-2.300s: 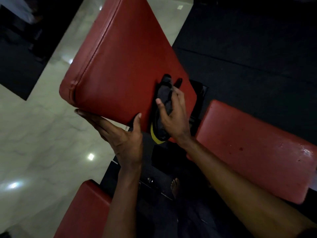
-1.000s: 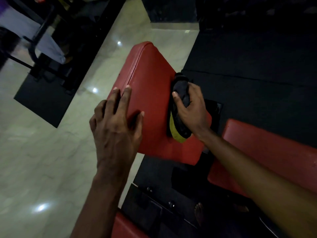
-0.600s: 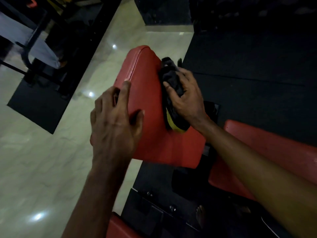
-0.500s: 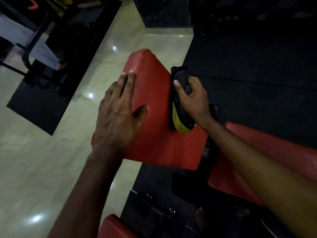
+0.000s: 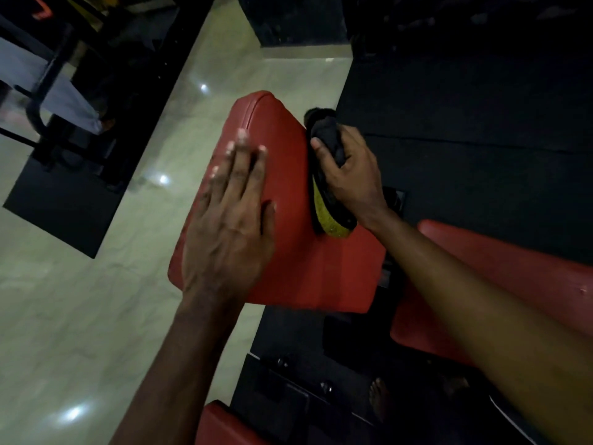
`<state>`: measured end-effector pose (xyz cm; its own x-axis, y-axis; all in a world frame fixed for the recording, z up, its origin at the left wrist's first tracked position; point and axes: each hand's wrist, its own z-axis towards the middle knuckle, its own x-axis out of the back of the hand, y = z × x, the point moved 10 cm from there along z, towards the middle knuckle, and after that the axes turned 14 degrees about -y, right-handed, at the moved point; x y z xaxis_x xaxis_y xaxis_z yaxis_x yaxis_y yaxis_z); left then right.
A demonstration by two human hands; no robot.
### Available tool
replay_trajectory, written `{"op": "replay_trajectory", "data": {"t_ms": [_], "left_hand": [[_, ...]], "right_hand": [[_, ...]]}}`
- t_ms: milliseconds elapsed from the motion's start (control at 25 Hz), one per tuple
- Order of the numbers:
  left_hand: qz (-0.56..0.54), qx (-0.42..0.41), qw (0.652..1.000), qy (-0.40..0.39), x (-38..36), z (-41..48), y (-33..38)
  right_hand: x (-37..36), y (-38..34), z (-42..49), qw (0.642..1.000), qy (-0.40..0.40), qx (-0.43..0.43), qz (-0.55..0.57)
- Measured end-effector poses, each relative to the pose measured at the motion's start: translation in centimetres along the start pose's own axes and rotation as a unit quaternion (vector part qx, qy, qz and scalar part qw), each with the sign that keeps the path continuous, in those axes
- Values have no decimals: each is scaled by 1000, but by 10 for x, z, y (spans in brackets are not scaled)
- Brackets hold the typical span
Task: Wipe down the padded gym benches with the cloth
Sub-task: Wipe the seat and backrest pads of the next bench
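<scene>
Cloth (image 5: 327,175), black with yellow edge, gripped in right hand (image 5: 351,175) against red backrest pad's (image 5: 298,252) right edge; left hand (image 5: 229,220) spread flat bracing; advise firm, overlapping strokes along seam

No readable text, label or number shows anywhere.

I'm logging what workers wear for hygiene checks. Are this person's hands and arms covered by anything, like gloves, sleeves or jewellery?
Nothing shows. The left hand and right hand are bare, with no gloves, rings or wristbands visible. Both forearms are uncovered as far as the frame shows; no sleeve edge appears. The fingernails look short.
</scene>
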<state>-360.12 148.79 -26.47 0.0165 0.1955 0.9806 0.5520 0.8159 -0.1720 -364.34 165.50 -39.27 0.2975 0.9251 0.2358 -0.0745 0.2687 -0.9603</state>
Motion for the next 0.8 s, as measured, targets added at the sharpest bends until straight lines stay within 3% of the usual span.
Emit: {"op": "replay_trajectory", "data": {"t_ms": [280, 360, 480, 560, 800], "left_hand": [[92, -37, 995, -29, -9, -1, 14], [104, -41, 993, -31, -8, -1, 14], [120, -67, 990, -37, -14, 0, 26], [144, -74, 983, -93, -32, 2, 40], [210, -90, 955, -189, -81, 10, 68]], "right_hand": [[0, 112, -53, 981, 27, -189, 17], [0, 109, -55, 983, 26, -181, 2], [-4, 75, -51, 996, 27, -89, -17], [-8, 84, -57, 996, 16, -83, -14], [-16, 182, -110, 961, -7, -277, 20]]}}
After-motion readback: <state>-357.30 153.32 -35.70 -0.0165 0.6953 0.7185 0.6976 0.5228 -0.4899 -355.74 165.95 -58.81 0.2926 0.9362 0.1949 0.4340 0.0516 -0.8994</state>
